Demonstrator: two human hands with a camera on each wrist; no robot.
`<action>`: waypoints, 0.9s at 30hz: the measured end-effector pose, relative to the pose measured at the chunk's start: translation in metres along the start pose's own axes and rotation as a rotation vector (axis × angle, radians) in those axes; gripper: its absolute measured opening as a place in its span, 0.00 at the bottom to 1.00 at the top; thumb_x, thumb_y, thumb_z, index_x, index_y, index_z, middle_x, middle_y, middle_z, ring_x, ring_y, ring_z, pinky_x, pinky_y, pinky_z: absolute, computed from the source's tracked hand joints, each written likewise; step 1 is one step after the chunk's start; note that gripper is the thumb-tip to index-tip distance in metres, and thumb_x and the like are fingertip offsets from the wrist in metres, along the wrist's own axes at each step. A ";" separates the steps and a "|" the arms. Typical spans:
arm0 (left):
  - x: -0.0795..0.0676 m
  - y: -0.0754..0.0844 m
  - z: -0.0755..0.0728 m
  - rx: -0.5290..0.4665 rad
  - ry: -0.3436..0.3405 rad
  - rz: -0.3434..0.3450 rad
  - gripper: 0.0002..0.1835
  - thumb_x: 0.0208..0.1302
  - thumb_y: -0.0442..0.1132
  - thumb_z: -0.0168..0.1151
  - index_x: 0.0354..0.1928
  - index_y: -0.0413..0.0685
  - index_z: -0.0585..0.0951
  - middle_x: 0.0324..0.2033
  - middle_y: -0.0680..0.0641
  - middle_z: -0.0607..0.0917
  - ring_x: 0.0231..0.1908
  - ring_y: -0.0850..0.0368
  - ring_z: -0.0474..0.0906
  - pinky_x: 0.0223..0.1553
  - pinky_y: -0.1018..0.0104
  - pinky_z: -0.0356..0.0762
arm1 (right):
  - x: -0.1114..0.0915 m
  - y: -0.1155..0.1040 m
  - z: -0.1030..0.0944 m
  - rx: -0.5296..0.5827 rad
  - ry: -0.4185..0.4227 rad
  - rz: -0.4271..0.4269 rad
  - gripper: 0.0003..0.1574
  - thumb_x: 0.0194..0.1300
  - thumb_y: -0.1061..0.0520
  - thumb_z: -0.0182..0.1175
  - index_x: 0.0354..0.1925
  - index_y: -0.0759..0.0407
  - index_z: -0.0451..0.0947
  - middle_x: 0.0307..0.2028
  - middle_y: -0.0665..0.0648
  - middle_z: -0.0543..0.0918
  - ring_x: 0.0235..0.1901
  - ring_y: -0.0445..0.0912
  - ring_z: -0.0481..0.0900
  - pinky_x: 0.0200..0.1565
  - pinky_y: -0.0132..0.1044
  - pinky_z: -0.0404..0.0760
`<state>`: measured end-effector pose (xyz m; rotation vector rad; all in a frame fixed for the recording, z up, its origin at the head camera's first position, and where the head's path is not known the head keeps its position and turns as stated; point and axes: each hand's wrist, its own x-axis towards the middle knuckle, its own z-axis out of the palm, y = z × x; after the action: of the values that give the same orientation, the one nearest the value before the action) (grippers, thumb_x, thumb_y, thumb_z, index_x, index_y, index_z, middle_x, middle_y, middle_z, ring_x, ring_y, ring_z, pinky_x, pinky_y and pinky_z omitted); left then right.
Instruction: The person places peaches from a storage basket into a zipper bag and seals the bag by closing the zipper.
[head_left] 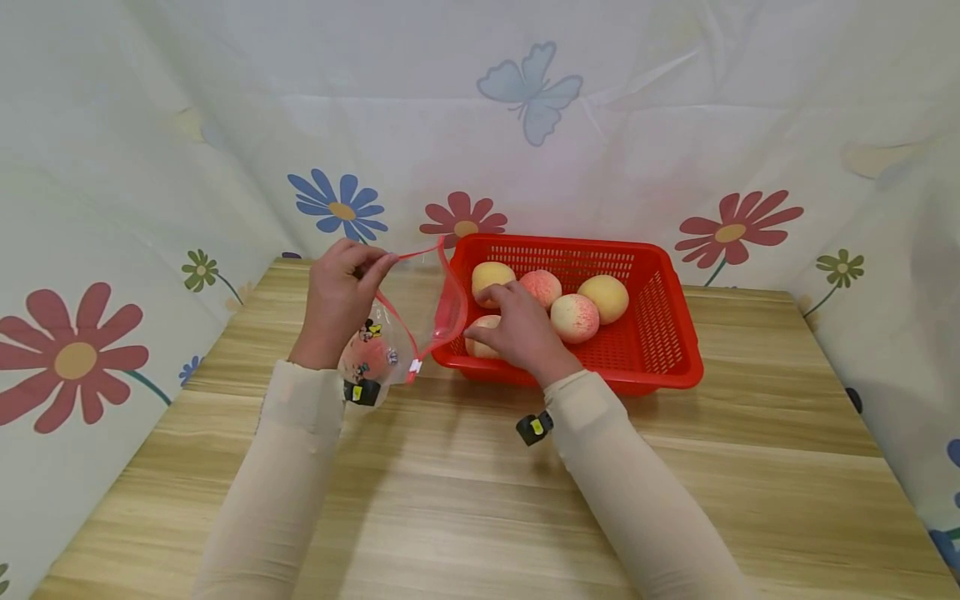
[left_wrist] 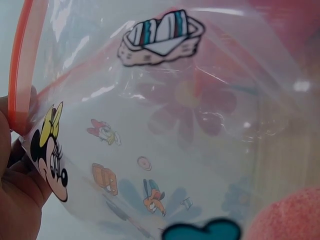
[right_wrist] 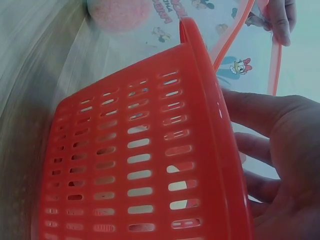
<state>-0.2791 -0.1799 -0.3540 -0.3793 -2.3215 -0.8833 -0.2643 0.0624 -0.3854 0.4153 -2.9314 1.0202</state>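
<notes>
My left hand [head_left: 341, 292] pinches the upper edge of a clear zip bag [head_left: 408, 296] with red trim and cartoon prints, its mouth spread toward the basket. A pink peach [left_wrist: 287, 220] lies in the bag. My right hand [head_left: 528, 329] reaches into the left end of a red plastic basket [head_left: 660, 321], fingers bent. Its thumb overlaps a pale peach [head_left: 483, 348] and its fingertips are near a yellow peach [head_left: 492, 273]. In the right wrist view the basket wall covers the fingertips, so a firm grip cannot be made out.
Further right in the basket are a pink peach [head_left: 542, 285], a pink-and-cream peach [head_left: 574, 318] and another yellow peach [head_left: 604, 298]. The basket stands on a wood-grain table [head_left: 465, 500], before a flower-printed cloth [head_left: 637, 142].
</notes>
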 end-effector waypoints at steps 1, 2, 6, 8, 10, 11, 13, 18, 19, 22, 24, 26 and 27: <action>0.000 0.000 0.000 0.000 0.000 0.002 0.14 0.64 0.46 0.63 0.39 0.42 0.87 0.30 0.46 0.78 0.30 0.57 0.71 0.31 0.75 0.69 | 0.001 0.000 0.000 -0.003 -0.010 0.005 0.36 0.55 0.43 0.71 0.59 0.51 0.73 0.55 0.55 0.74 0.51 0.48 0.72 0.53 0.44 0.80; 0.000 0.000 0.000 0.000 -0.001 0.003 0.14 0.64 0.46 0.63 0.39 0.42 0.87 0.30 0.46 0.78 0.30 0.57 0.71 0.31 0.75 0.69 | 0.002 0.001 0.000 -0.009 -0.019 0.012 0.37 0.55 0.43 0.71 0.60 0.51 0.73 0.56 0.56 0.74 0.51 0.48 0.72 0.54 0.44 0.79; -0.001 0.001 0.000 0.000 -0.011 0.001 0.13 0.64 0.45 0.64 0.39 0.42 0.87 0.30 0.46 0.78 0.30 0.57 0.70 0.30 0.75 0.69 | 0.005 0.003 0.000 -0.026 -0.052 0.034 0.39 0.54 0.43 0.72 0.61 0.51 0.73 0.57 0.56 0.75 0.52 0.48 0.70 0.56 0.45 0.78; -0.001 0.001 0.001 -0.002 -0.016 -0.002 0.13 0.64 0.45 0.64 0.40 0.42 0.87 0.30 0.46 0.78 0.30 0.57 0.70 0.30 0.75 0.69 | 0.006 0.004 0.001 -0.034 -0.065 0.039 0.40 0.53 0.44 0.72 0.62 0.51 0.72 0.57 0.56 0.75 0.52 0.49 0.70 0.56 0.46 0.77; -0.002 0.002 0.001 -0.006 -0.019 -0.003 0.13 0.64 0.45 0.64 0.40 0.42 0.87 0.30 0.46 0.78 0.30 0.57 0.70 0.30 0.75 0.69 | 0.007 0.005 0.001 -0.042 -0.080 0.045 0.40 0.53 0.45 0.73 0.62 0.51 0.72 0.56 0.56 0.76 0.52 0.49 0.70 0.56 0.46 0.77; -0.002 0.002 0.001 -0.007 -0.018 -0.002 0.13 0.64 0.45 0.64 0.40 0.42 0.87 0.30 0.46 0.78 0.30 0.57 0.70 0.29 0.75 0.69 | 0.007 0.006 0.001 -0.047 -0.086 0.048 0.40 0.53 0.45 0.73 0.62 0.51 0.72 0.56 0.56 0.76 0.52 0.49 0.70 0.56 0.46 0.77; -0.002 0.003 0.001 -0.012 -0.017 0.003 0.12 0.63 0.44 0.65 0.40 0.42 0.87 0.30 0.46 0.78 0.29 0.57 0.70 0.29 0.75 0.68 | 0.008 0.007 0.002 -0.054 -0.100 0.055 0.40 0.53 0.45 0.73 0.62 0.51 0.72 0.55 0.55 0.76 0.52 0.49 0.70 0.56 0.45 0.77; -0.003 0.003 0.002 -0.021 -0.012 0.016 0.11 0.63 0.42 0.66 0.40 0.41 0.87 0.29 0.46 0.78 0.29 0.57 0.70 0.28 0.76 0.68 | 0.010 0.008 0.003 -0.055 -0.129 0.081 0.40 0.54 0.45 0.72 0.63 0.50 0.71 0.55 0.53 0.75 0.52 0.48 0.70 0.57 0.45 0.77; -0.003 0.003 0.002 -0.022 -0.012 0.016 0.11 0.63 0.42 0.66 0.40 0.41 0.87 0.29 0.46 0.78 0.29 0.57 0.70 0.28 0.77 0.68 | 0.010 0.009 0.003 -0.054 -0.134 0.085 0.40 0.53 0.45 0.72 0.63 0.50 0.71 0.55 0.54 0.75 0.52 0.48 0.70 0.57 0.45 0.77; -0.003 0.003 0.002 -0.026 -0.009 0.021 0.12 0.63 0.42 0.66 0.40 0.41 0.87 0.29 0.46 0.78 0.28 0.57 0.70 0.28 0.77 0.68 | 0.011 0.009 0.003 -0.050 -0.145 0.094 0.42 0.53 0.45 0.73 0.63 0.49 0.70 0.55 0.54 0.75 0.52 0.48 0.69 0.57 0.45 0.77; -0.003 0.004 0.002 -0.026 -0.010 0.024 0.13 0.63 0.44 0.65 0.40 0.41 0.87 0.28 0.46 0.78 0.28 0.57 0.70 0.28 0.77 0.68 | 0.011 0.009 0.003 -0.046 -0.153 0.099 0.42 0.52 0.46 0.73 0.64 0.49 0.70 0.56 0.54 0.75 0.52 0.48 0.69 0.57 0.45 0.77; -0.004 0.005 0.002 -0.028 -0.013 0.027 0.14 0.63 0.45 0.65 0.40 0.41 0.87 0.28 0.46 0.77 0.28 0.57 0.70 0.28 0.76 0.68 | 0.012 0.010 0.003 -0.040 -0.160 0.107 0.43 0.52 0.46 0.73 0.64 0.49 0.70 0.55 0.54 0.75 0.52 0.48 0.69 0.57 0.45 0.77; -0.004 0.005 0.002 -0.029 -0.014 0.027 0.14 0.63 0.46 0.65 0.40 0.41 0.87 0.28 0.46 0.77 0.28 0.57 0.70 0.28 0.76 0.68 | 0.012 0.010 0.003 -0.038 -0.165 0.112 0.43 0.52 0.46 0.73 0.64 0.49 0.69 0.55 0.54 0.75 0.51 0.48 0.69 0.56 0.45 0.77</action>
<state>-0.2750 -0.1752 -0.3551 -0.4299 -2.3134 -0.9041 -0.2781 0.0652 -0.3930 0.3539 -3.1477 0.9852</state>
